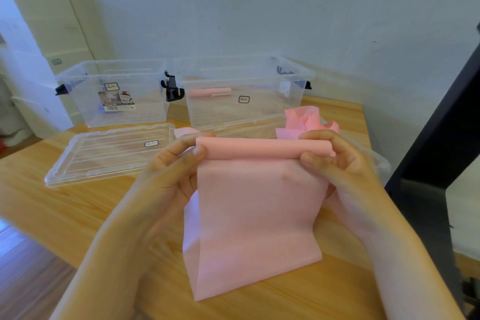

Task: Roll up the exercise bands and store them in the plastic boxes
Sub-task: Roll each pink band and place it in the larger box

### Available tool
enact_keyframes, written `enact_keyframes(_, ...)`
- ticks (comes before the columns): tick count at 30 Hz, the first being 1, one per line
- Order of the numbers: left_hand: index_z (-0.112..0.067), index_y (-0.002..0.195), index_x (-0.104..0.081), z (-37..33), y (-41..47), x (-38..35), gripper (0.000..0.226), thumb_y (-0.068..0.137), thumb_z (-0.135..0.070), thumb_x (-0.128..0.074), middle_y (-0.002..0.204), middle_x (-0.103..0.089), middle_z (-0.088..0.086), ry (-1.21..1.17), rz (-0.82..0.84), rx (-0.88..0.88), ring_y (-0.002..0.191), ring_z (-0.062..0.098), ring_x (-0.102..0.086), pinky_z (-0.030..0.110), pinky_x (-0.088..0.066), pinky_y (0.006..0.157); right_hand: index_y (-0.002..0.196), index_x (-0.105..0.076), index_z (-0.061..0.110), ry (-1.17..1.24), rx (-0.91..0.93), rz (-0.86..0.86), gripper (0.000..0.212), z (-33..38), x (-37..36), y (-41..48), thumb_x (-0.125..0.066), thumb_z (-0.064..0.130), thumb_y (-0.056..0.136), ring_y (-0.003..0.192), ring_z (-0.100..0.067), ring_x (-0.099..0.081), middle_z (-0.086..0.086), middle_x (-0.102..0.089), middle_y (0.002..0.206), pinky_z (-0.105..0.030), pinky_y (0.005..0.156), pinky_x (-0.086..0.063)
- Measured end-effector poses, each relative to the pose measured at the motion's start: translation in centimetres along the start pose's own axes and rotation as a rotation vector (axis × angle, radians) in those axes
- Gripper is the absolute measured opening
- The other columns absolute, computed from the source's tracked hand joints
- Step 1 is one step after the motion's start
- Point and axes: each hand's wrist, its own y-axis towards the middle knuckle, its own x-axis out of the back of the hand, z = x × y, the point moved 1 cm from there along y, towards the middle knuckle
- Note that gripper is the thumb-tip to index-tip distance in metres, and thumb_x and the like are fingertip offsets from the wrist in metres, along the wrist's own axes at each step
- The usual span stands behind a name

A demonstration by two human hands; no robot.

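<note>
Left hand (179, 163) and right hand (337, 161) pinch the two ends of the pink band (257, 215) at its rolled top, thumbs in front and fingers curled behind. The tail hangs below the fingers onto the table (65, 210). Beyond the fingers: left box (117, 112) with a sticker (118, 101), text unreadable; right box (244, 112) holding a rolled band (209, 92). Lid (109, 153) beyond the left fingers, logo blurred. Crumpled band (304, 118) just past the right fingers.

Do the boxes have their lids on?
No, the left box and the right box stand open on top, and a lid lies flat on the table in front of the left one.
</note>
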Motion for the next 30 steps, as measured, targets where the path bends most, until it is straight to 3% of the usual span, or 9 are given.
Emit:
enact_keyframes(4, -0.022, 0.095, -0.078, -0.22, -0.06, 0.01, 0.057, 0.046, -0.045, -0.094, 0.091, -0.073, 0.003, 0.043, -0.073, -0.027, 0.077, 0.01, -0.068, 0.021, -0.057, 0.067, 0.092, -0.062, 0.019, -0.018, -0.034, 0.017, 0.024, 0.0, -0.26, -0.06, -0.064, 0.013, 0.069, 0.058, -0.007, -0.061, 0.006, -0.066, 0.067, -0.018, 0.045, -0.045)
enact_keyframes(9, -0.021, 0.088, -0.08, -0.38, -0.07, 0.09, 0.035, 0.053, -0.022, -0.086, 0.093, -0.075, 0.0, 0.064, -0.102, -0.094, 0.088, 0.01, -0.07, 0.018, -0.054, 0.072, 0.087, -0.068, 0.025, -0.077, -0.058, -0.011, 0.027, -0.2, 0.2, 0.15, -0.079, 0.012, 0.065, 0.059, -0.006, -0.059, 0.009, -0.066, 0.071, -0.018, 0.044, -0.046)
enact_keyframes(12, -0.02, 0.091, -0.08, -0.49, -0.14, 0.33, 0.052, 0.044, -0.037, -0.094, 0.103, -0.075, 0.002, 0.144, -0.074, -0.135, 0.098, 0.012, -0.069, 0.018, -0.052, 0.081, 0.087, -0.069, 0.026, -0.127, -0.08, -0.068, 0.031, -0.39, 0.33, 0.27, -0.084, 0.025, 0.06, 0.058, -0.007, -0.058, 0.007, -0.067, 0.069, -0.019, 0.045, -0.045)
enact_keyframes(14, -0.021, 0.09, -0.08, -0.57, -0.23, 0.38, 0.056, 0.041, -0.043, -0.094, 0.103, -0.075, 0.003, 0.186, -0.088, -0.147, 0.099, 0.012, -0.068, 0.019, -0.052, 0.082, 0.091, -0.067, 0.022, -0.128, -0.086, -0.088, 0.033, -0.36, 0.17, 0.24, -0.074, 0.031, 0.061, 0.054, -0.007, -0.057, 0.006, -0.066, 0.066, -0.018, 0.043, -0.045)
enact_keyframes(16, -0.021, 0.087, -0.08, -0.54, -0.28, 0.27, 0.051, 0.044, -0.045, -0.093, 0.101, -0.075, 0.003, 0.213, -0.106, -0.163, 0.1, 0.013, -0.068, 0.019, -0.052, 0.081, 0.093, -0.066, 0.018, -0.103, -0.09, -0.094, 0.031, -0.27, 0.01, 0.19, -0.07, 0.027, 0.064, 0.052, -0.006, -0.056, 0.007, -0.066, 0.064, -0.017, 0.041, -0.043)
enact_keyframes(19, -0.026, 0.083, -0.08, -0.42, -0.21, 0.1, 0.026, 0.059, -0.035, -0.079, 0.098, -0.075, 0.0, 0.279, -0.156, -0.197, 0.101, 0.013, -0.067, 0.02, -0.051, 0.083, 0.092, -0.066, 0.016, -0.099, -0.104, -0.107, 0.029, -0.22, -0.04, 0.18, -0.069, 0.025, 0.065, 0.048, -0.004, -0.054, 0.009, -0.064, 0.061, -0.016, 0.039, -0.041)
enact_keyframes(23, -0.03, 0.084, -0.078, -0.43, -0.29, -0.07, 0.021, 0.063, -0.025, -0.079, 0.099, -0.075, -0.001, 0.393, -0.149, -0.281, 0.102, 0.013, -0.067, 0.021, -0.05, 0.088, 0.088, -0.068, 0.02, -0.109, -0.122, -0.131, 0.027, -0.38, 0.19, 0.22, -0.072, 0.027, 0.063, 0.052, -0.006, -0.056, 0.004, -0.065, 0.065, -0.019, 0.042, -0.041)
enact_keyframes(26, -0.031, 0.087, -0.076, -0.42, -0.33, -0.15, 0.03, 0.067, -0.01, -0.084, 0.102, -0.074, 0.0, 0.403, -0.164, -0.31, 0.098, 0.015, -0.068, 0.024, -0.05, 0.087, 0.085, -0.068, 0.019, -0.137, -0.123, -0.144, 0.027, -0.37, 0.13, 0.28, -0.073, 0.028, 0.06, 0.051, -0.005, -0.055, 0.007, -0.064, 0.063, -0.017, 0.042, -0.04)
enact_keyframes(30, -0.02, 0.11, -0.068, -0.41, -0.47, -0.37, 0.05, 0.062, -0.026, -0.081, 0.114, -0.071, 0.004, 0.281, -0.117, -0.167, 0.101, 0.014, -0.067, 0.02, -0.052, 0.081, 0.084, -0.064, 0.015, -0.111, -0.091, -0.108, 0.022, 0.06, -0.07, 0.1, -0.069, 0.017, 0.063, 0.046, -0.001, -0.053, 0.009, -0.062, 0.056, -0.013, 0.039, -0.038)
